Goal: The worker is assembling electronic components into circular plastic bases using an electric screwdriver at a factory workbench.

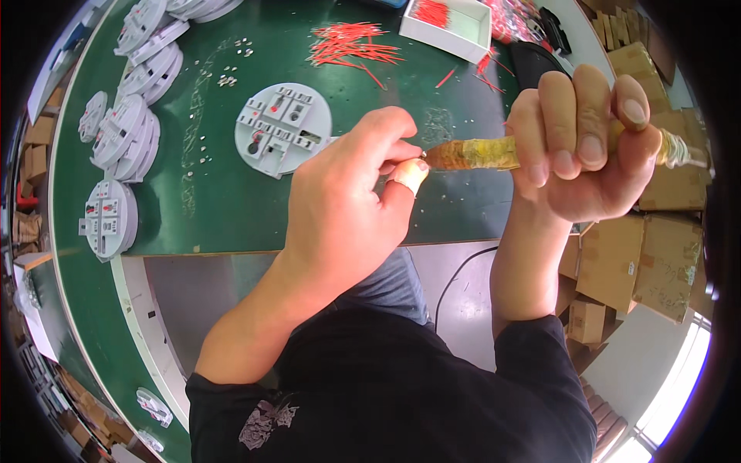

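Note:
My right hand [583,147] is closed round a stick-shaped tool [472,154] wrapped in worn yellow-brown tape, held level above the bench's near edge. Its tapered brown end points left, and white wrapping covers the right end. Thumb and fingers of my left hand [347,201] are pinched at the tapered end; a tiny dark bit shows there, too small to name. Pale yellow tape wraps the left thumb. Just beyond my left hand lies a round grey-white plastic housing [266,147] with slots, small metal parts and red and black spots. My left hand hides its right edge.
Similar round housings [127,139] are stacked along the left side of the green bench [370,85]. Red wires [347,42] lie loose at the back, near a white box [463,38] holding more. Tiny metal pieces [228,80] are scattered about. Cardboard boxes [610,251] stand at the right.

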Available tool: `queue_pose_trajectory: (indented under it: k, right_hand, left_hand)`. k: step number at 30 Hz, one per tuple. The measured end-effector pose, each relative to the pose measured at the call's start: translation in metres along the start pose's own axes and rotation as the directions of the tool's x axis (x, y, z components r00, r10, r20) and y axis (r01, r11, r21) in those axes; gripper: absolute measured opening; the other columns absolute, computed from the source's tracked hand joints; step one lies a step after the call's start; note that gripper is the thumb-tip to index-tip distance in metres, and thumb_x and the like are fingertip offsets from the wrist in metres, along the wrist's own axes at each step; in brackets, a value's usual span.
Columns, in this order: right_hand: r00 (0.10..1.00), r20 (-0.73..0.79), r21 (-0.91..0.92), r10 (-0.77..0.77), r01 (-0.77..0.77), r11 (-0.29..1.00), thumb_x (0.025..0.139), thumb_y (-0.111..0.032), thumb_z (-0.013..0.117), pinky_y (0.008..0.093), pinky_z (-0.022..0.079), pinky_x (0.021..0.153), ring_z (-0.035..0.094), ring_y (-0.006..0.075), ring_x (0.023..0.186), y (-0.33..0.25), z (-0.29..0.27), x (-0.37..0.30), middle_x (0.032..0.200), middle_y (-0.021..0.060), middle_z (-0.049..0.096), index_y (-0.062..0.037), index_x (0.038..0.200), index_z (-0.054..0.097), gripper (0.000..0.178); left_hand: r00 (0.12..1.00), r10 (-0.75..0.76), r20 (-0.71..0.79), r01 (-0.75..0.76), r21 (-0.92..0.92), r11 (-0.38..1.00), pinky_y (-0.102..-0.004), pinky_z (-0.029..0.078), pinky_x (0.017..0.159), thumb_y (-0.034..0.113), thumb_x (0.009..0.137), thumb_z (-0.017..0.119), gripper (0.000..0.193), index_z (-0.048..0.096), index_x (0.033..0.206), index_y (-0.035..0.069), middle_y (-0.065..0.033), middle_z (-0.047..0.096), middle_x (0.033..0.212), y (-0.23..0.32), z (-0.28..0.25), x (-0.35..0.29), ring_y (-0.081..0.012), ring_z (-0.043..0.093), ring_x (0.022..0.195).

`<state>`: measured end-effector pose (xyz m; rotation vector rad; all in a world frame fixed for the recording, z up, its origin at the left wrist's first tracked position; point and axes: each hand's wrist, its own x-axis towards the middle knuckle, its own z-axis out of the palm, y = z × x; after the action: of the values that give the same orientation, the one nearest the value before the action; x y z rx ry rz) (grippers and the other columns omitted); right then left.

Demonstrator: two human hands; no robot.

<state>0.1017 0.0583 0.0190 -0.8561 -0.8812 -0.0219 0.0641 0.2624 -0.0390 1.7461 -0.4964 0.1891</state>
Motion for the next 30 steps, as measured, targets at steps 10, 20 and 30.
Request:
queue_pose_trajectory:
  k: [10,20,30]
  right_hand:
    - [1.0,0.022,-0.055,-0.009,0.011,0.998,0.101,-0.029,0.057,0.0257,0.048,0.053,0.056,0.0128,0.073,0.021,0.031,0.024,0.085,0.0036,0.061,-0.0069,0.115,0.066,0.028]
    - [1.0,-0.012,-0.108,-0.028,0.027,0.994,0.099,-0.028,0.059,0.0259,0.048,0.053,0.055,0.0117,0.071,0.032,0.047,0.028,0.083,0.002,0.061,-0.0071,0.111,0.068,0.026]
    - [0.946,-0.267,0.194,-0.186,0.241,0.951,0.098,-0.028,0.058,0.0256,0.047,0.052,0.054,0.011,0.069,0.051,0.054,0.029,0.08,-0.0005,0.06,-0.006,0.101,0.069,0.025]
  left_hand:
    - [0.962,-0.242,-0.125,0.133,-0.56,0.818,-0.027,0.054,0.084,-0.004,0.086,0.069,0.038,0.055,0.122,-0.003,-0.011,0.072,0.098,-0.004,-0.039,-0.007,-0.0158,0.068,0.091]
    - [0.946,-0.281,-0.164,0.185,-0.44,0.879,-0.0305,0.056,0.085,-0.006,0.086,0.068,0.034,0.057,0.118,-0.002,-0.0112,0.07,0.1,-0.007,-0.053,-0.013,-0.0182,0.069,0.094]
    - [0.882,-0.44,0.169,0.293,-0.928,0.231,-0.0409,0.057,0.093,0.001,0.094,0.059,0.035,0.052,0.128,0.004,-0.0104,0.068,0.106,-0.025,-0.064,-0.016,-0.022,0.068,0.098]
